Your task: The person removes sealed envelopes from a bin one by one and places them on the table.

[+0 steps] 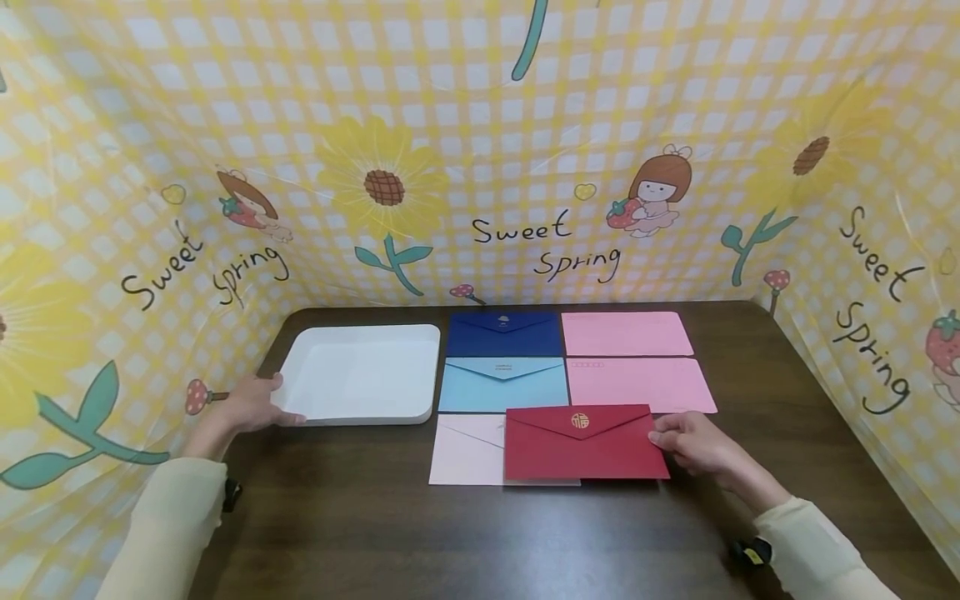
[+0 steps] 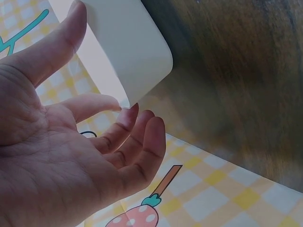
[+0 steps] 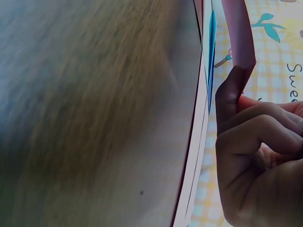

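Observation:
My right hand (image 1: 701,446) pinches the right edge of a red envelope (image 1: 585,450) with a gold emblem on its flap. In the right wrist view the red envelope (image 3: 240,35) stands clear of the table, between thumb and finger. It covers part of a pale pink envelope (image 1: 465,450). At the left, my left hand (image 1: 251,404) touches the near left corner of a white tray (image 1: 435,375). In the left wrist view, the thumb lies along the side wall of the tray (image 2: 128,47), a finger meets its corner, and the others bend loosely.
Behind the red envelope lie a light blue envelope (image 1: 502,392), a dark blue envelope (image 1: 502,337) and two pink envelopes, one nearer (image 1: 641,387) and one farther (image 1: 626,335). A yellow checked cloth (image 1: 480,125) rises around the back and sides of the brown table (image 1: 375,533).

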Demonstrator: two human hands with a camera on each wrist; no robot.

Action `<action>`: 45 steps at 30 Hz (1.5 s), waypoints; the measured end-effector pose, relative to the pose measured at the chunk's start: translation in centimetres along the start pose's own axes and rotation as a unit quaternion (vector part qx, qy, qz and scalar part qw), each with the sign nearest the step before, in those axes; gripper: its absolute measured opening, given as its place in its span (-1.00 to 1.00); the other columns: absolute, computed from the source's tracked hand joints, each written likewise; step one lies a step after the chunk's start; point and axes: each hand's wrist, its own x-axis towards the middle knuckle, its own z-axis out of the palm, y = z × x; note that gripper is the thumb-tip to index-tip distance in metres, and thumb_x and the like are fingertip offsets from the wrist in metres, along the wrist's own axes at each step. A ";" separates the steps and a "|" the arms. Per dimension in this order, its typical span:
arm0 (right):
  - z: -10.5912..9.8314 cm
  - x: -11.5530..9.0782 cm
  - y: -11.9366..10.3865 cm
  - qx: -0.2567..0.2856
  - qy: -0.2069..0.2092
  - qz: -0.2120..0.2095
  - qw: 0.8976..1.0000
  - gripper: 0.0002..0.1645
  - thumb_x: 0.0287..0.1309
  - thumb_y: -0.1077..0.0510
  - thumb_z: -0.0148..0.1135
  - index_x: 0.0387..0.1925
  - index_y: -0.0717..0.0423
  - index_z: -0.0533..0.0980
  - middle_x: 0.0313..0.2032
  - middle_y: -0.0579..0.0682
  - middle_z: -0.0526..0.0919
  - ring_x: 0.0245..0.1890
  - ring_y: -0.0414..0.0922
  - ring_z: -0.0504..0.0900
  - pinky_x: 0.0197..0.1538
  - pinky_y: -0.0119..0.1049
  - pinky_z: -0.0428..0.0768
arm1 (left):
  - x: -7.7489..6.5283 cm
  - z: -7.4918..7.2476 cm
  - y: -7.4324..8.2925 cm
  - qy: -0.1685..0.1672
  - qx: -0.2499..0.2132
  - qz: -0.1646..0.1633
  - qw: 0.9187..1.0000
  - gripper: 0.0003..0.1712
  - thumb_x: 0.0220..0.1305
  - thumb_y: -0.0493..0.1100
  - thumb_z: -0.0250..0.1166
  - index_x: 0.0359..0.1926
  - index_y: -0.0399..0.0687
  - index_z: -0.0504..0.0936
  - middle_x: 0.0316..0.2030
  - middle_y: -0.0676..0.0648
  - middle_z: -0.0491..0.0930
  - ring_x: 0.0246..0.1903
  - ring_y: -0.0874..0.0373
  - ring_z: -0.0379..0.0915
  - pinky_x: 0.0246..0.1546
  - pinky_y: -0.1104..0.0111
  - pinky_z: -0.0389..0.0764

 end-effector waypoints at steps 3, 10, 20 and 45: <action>-0.6 -0.4 0.3 0.003 -0.006 0.002 1.000 -0.77 0.50 0.24 0.15 -0.12 0.41 0.57 -0.69 -0.12 0.29 -0.72 -0.25 0.19 -0.64 -0.40 0.23 | 0.2 0.2 -0.2 -0.001 -0.006 0.003 1.000 0.36 0.12 0.18 0.61 0.44 -0.74 0.04 0.36 -0.86 -0.13 0.37 -0.72 -0.10 0.38 -0.37 0.08; -2.2 -1.4 1.3 -0.017 0.002 0.033 0.999 -0.79 0.49 0.20 0.18 -0.11 0.31 0.60 -0.67 -0.11 0.34 -0.70 -0.23 0.22 -0.62 -0.40 0.25 | -0.4 -0.1 0.5 0.000 0.005 0.002 1.000 0.31 0.16 0.14 0.60 0.43 -0.77 0.05 0.34 -0.87 -0.11 0.36 -0.73 -0.09 0.36 -0.37 0.11; -4.2 -2.4 3.0 -0.014 0.008 0.064 0.998 -0.80 0.49 0.21 0.17 -0.10 0.32 0.59 -0.66 -0.12 0.34 -0.69 -0.23 0.21 -0.61 -0.40 0.24 | -0.6 -0.3 0.7 -0.002 0.000 0.004 1.000 0.29 0.19 0.12 0.59 0.42 -0.77 0.03 0.35 -0.86 -0.09 0.36 -0.73 -0.09 0.37 -0.37 0.09; -7.2 -3.7 3.8 -0.081 0.033 0.097 0.991 -0.80 0.50 0.22 0.14 -0.13 0.34 0.57 -0.62 -0.11 0.34 -0.64 -0.17 0.27 -0.56 -0.36 0.27 | -0.6 -0.4 0.7 -0.007 -0.016 -0.001 1.000 0.31 0.17 0.11 0.60 0.44 -0.76 0.02 0.37 -0.83 -0.10 0.38 -0.72 -0.12 0.37 -0.38 0.08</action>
